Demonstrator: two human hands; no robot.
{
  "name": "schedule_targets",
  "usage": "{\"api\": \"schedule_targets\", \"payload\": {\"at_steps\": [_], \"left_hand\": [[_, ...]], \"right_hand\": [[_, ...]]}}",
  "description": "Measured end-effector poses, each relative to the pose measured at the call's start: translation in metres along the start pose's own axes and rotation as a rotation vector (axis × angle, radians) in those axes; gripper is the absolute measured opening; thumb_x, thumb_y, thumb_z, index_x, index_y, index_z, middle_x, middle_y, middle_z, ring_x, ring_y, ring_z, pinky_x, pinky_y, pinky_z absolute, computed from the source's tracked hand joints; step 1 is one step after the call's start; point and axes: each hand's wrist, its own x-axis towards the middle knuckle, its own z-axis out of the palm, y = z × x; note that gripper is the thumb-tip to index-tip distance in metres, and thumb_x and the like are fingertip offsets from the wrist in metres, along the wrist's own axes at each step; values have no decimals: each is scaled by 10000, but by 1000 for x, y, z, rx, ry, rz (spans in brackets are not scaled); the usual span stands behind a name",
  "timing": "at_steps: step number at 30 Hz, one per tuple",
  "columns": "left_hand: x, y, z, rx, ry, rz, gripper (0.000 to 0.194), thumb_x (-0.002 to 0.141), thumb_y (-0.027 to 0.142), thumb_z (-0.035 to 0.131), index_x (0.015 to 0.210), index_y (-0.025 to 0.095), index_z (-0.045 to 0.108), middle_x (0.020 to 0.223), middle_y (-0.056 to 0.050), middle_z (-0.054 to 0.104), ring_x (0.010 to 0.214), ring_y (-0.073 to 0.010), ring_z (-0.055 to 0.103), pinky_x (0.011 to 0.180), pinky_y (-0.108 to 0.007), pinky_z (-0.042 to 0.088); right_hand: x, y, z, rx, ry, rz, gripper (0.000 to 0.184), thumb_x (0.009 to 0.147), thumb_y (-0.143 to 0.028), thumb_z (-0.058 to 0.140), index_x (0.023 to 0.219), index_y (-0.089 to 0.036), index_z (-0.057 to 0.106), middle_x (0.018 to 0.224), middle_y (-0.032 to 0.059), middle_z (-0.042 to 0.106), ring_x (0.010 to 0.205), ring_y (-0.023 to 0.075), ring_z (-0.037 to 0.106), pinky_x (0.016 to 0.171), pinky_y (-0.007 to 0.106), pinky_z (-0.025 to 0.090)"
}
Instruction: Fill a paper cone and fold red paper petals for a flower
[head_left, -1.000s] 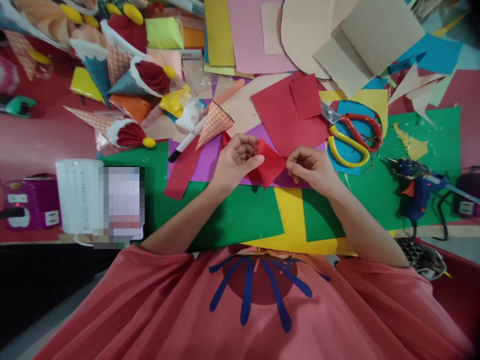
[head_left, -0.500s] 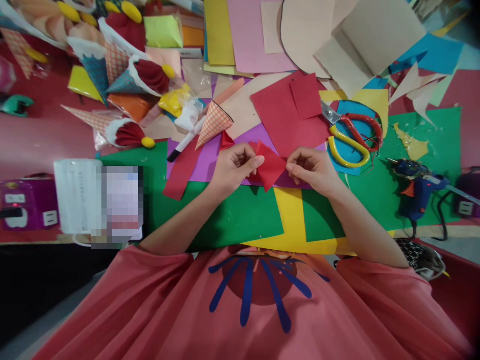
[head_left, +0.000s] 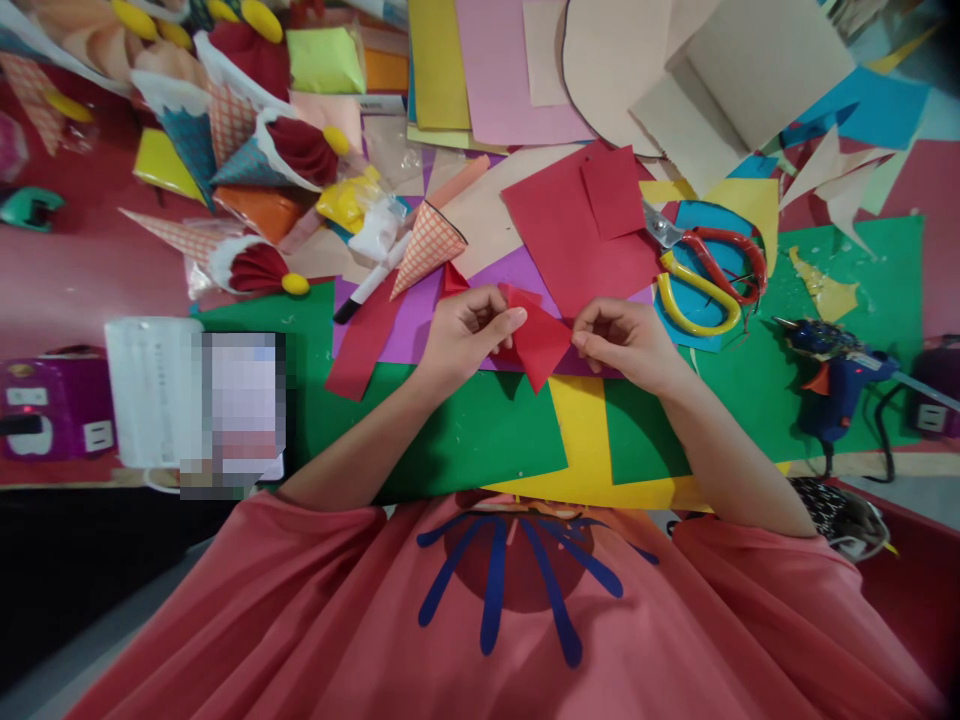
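Observation:
A small piece of folded red paper (head_left: pixel 541 345) is stretched between my two hands, one corner pointing down toward me. My left hand (head_left: pixel 476 325) pinches its left side between thumb and fingers. At its right corner, the fingertips of my right hand (head_left: pixel 619 338) are closed on it. Just beyond my left hand lie a checkered paper cone (head_left: pixel 429 247), a black-capped marker (head_left: pixel 371 285) and a dark red paper strip (head_left: pixel 366 350). Larger red sheets (head_left: pixel 577 225) lie past the hands, on purple paper (head_left: pixel 495 272).
Red-and-yellow scissors (head_left: pixel 701 265) lie right of the red sheets. A blue glue gun (head_left: pixel 834 385) with its cord rests at the right. Several decorated cones (head_left: pixel 262 150) crowd the far left. A blurred-out phone (head_left: pixel 251 400) and a purple power socket box (head_left: pixel 56 405) stand at left.
The red paper has turned slightly between my fingers: its upper flap lies lower and its bottom corner points a little further down. Both hands have hardly moved.

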Motion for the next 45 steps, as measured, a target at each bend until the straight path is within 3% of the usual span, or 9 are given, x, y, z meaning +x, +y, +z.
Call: {"api": "schedule_targets", "payload": {"at_steps": [14, 22, 31, 38, 42, 45], "left_hand": [[3, 0, -1, -3, 14, 25, 491, 666, 601, 752, 625, 191, 486, 485, 67, 513, 382, -29, 436, 363, -148, 358], [-1, -2, -2, 23, 57, 61, 372, 721, 429, 742, 591, 191, 488, 470, 64, 494, 410, -38, 429, 405, -170, 352], [1, 1, -2, 19, 28, 61, 466, 699, 571, 738, 597, 197, 481, 489, 53, 504, 403, -44, 427, 388, -185, 352], [-1, -2, -2, 27, 52, 77, 412, 722, 475, 738, 574, 193, 476, 468, 60, 478, 404, -43, 421, 402, -185, 339], [0, -2, -5, 101, 30, 111, 300, 735, 456, 724, 693, 180, 615, 635, 16, 607, 565, -75, 564, 526, -198, 449], [1, -1, -7, 143, 20, 94, 303, 751, 471, 715, 798, 173, 681, 727, -8, 674, 634, -89, 617, 556, -194, 458]], "right_hand": [[0, 0, 0, -16, -41, 31, 232, 800, -312, 697, 716, -168, 536, 606, -56, 485, 461, 33, 465, 411, 158, 365], [0, -1, -1, -41, -65, 22, 198, 802, -284, 673, 717, -169, 536, 604, -56, 483, 454, 36, 456, 413, 174, 337], [1, -1, -1, -76, -93, -3, 149, 797, -225, 646, 707, -166, 543, 608, -52, 491, 476, 37, 450, 426, 171, 345], [1, -2, -2, -60, -105, 46, 184, 782, -263, 676, 708, -167, 537, 604, -60, 477, 464, 33, 450, 416, 169, 353], [1, -1, -2, -73, -127, 26, 175, 792, -248, 671, 707, -165, 543, 601, -56, 491, 470, 32, 444, 422, 169, 347], [1, -1, -3, -70, -114, 47, 180, 793, -260, 672, 708, -165, 544, 598, -57, 487, 458, 31, 453, 422, 172, 351]]}}
